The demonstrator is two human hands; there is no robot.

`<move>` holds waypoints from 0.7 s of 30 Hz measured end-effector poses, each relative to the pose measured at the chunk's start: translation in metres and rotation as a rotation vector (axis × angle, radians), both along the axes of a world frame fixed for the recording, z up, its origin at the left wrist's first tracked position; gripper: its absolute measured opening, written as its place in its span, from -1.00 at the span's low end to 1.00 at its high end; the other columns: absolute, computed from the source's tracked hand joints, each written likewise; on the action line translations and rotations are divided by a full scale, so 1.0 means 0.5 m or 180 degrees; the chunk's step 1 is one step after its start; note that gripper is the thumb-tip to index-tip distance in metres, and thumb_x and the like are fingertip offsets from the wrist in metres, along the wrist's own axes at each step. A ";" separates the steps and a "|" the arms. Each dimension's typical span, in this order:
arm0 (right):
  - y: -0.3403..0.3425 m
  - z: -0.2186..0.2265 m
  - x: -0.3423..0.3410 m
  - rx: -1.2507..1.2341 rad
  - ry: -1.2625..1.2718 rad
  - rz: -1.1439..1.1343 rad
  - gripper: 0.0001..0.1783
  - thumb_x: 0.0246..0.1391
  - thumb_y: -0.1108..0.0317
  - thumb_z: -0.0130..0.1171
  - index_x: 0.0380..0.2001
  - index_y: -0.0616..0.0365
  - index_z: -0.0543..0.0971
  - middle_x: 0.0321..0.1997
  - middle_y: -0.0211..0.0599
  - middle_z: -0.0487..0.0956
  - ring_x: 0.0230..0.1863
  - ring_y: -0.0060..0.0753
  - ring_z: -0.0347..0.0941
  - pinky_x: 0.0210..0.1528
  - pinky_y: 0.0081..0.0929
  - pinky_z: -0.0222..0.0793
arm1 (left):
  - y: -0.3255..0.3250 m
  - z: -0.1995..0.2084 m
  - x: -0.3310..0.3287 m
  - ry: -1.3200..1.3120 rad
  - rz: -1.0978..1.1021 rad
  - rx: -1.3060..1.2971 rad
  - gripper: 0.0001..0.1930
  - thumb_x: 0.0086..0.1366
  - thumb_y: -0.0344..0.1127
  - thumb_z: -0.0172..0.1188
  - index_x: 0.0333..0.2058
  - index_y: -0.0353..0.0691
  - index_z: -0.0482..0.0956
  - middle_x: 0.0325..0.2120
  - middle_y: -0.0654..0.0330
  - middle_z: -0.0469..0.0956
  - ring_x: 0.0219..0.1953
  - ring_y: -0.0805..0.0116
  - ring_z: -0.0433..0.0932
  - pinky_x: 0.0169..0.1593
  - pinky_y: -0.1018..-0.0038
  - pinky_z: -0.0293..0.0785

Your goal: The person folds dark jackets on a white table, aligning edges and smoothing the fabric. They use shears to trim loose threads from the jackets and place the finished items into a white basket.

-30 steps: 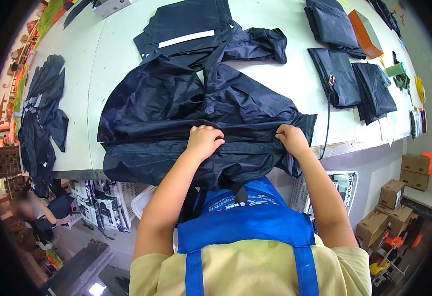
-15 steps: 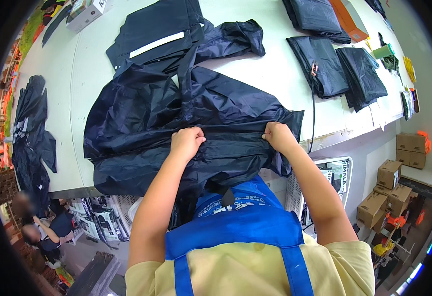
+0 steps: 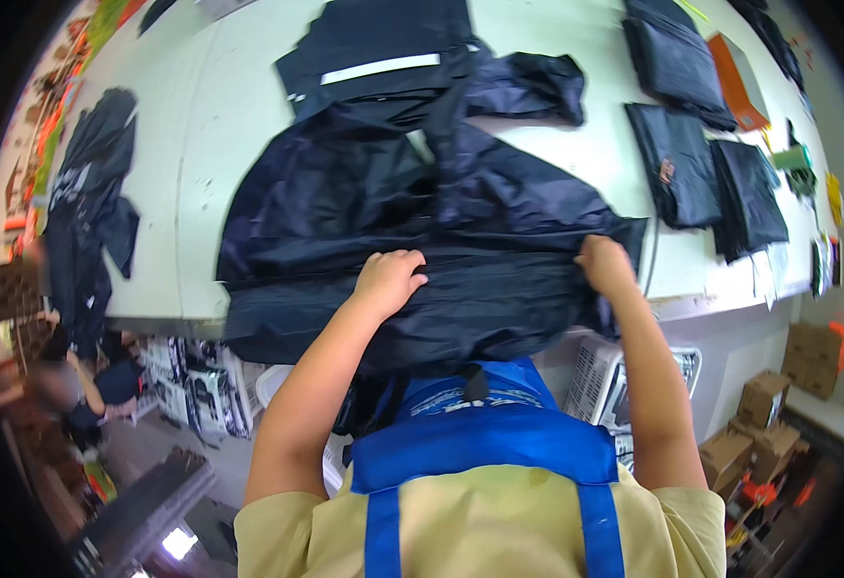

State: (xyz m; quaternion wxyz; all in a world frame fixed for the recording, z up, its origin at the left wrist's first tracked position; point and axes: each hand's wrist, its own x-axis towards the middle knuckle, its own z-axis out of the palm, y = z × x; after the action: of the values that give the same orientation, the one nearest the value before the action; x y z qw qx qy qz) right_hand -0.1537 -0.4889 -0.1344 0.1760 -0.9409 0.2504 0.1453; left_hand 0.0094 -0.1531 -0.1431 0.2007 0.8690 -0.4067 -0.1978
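Note:
A dark, shiny, thin-fabric jacket (image 3: 335, 183) lies spread before me, its lower part in long crosswise folds that hang over the table's near edge. On the middle of these folds rests my left hand (image 3: 391, 282), thumb apart from its bent fingers, with no cloth seen pinched between them. Near the right end, my right hand (image 3: 607, 266) is closed on the fabric at the fold; its fingertips are partly hidden. Beyond the jacket's body a dark sleeve (image 3: 538, 89) stretches to the right.
Behind the jacket lies a pile of dark cloth pieces (image 3: 374, 39) with a white strip. Folded dark garments (image 3: 672, 164) and an orange box (image 3: 738, 82) stand right on the white table (image 3: 191, 154). Another dark garment (image 3: 90, 193) hangs left. White baskets (image 3: 591, 380) stand below; a person (image 3: 104, 385) sits lower left.
The view has shifted, so the table's things appear further right. My left hand has loosened from its pinch and lies on the cloth. The folded part looks flatter and straighter.

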 end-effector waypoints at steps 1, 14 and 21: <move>-0.020 0.007 -0.001 -0.0188 0.0033 -0.0087 -0.80 -0.05 0.33 0.27 -0.42 0.23 0.52 -0.33 0.02 0.57 -0.17 0.07 0.51 -0.11 -0.13 0.41 | 0.044 0.012 -0.002 -0.0085 0.0137 0.0131 -0.85 0.14 -0.24 0.25 -0.32 -0.11 0.58 -0.32 0.14 0.61 -0.21 0.08 0.56 -0.06 0.23 0.40; 0.419 0.047 0.143 0.0777 -0.1863 0.1893 -0.64 -0.08 0.35 0.28 -0.13 0.08 0.58 -0.10 -0.32 0.54 -0.01 -0.18 0.41 0.07 -0.26 0.27 | 0.474 0.013 0.042 -0.0864 0.1617 -0.0602 -0.87 0.06 -0.48 0.29 -0.36 -0.22 0.62 -0.10 0.09 0.49 -0.10 0.16 0.47 -0.05 0.39 0.40; 0.491 -0.030 0.210 0.0586 -0.1020 0.1663 -0.86 -0.10 0.21 0.29 -0.40 -0.09 0.66 -0.38 -0.47 0.62 -0.16 -0.32 0.45 -0.07 -0.21 0.20 | 0.488 0.044 0.073 0.0696 0.1635 -0.0779 -0.78 0.08 -0.49 0.28 -0.25 -0.22 0.61 -0.26 0.18 0.54 -0.28 0.31 0.53 -0.23 0.49 0.45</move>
State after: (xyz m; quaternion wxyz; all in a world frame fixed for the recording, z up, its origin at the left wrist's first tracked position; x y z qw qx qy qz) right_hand -0.0484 -0.2433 -0.1494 0.2544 -0.9643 -0.0447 0.0576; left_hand 0.0458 0.0910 -0.1212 0.3899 0.8864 -0.1705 -0.1824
